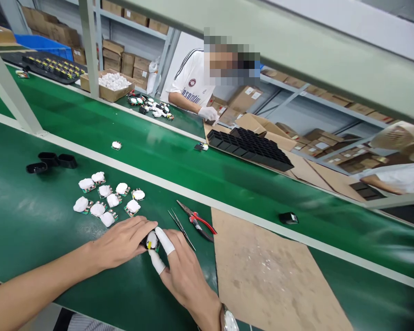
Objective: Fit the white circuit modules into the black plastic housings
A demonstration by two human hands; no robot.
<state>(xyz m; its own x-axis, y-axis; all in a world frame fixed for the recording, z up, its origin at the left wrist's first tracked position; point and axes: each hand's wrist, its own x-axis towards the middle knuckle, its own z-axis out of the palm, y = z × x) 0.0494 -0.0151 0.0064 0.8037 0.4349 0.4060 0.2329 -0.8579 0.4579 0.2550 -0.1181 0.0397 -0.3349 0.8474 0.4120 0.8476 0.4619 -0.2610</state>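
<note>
Between my two hands is a small circuit board (152, 240) with a white blob and a bit of yellow on it, set at the mouth of a black plastic case that my fingers mostly cover. My left hand (124, 241) wraps round the case from the left. From the right, my right hand (179, 264) pinches the board with thumb and forefinger, both in white finger cots. Several similar boards with white blobs (113, 200) lie just beyond my left hand. Tweezers (181, 229) and red-handled pliers (196, 219) rest beyond my right hand.
Black cases (48, 159) stand at the left. A brown board (269, 271) covers the bench at right. Past a pale rail runs a green conveyor belt (172, 158) carrying a few parts. Across it, a gloved co-worker (193, 82) stands by rows of black cases (250, 147). A frame post (89, 50) rises at left.
</note>
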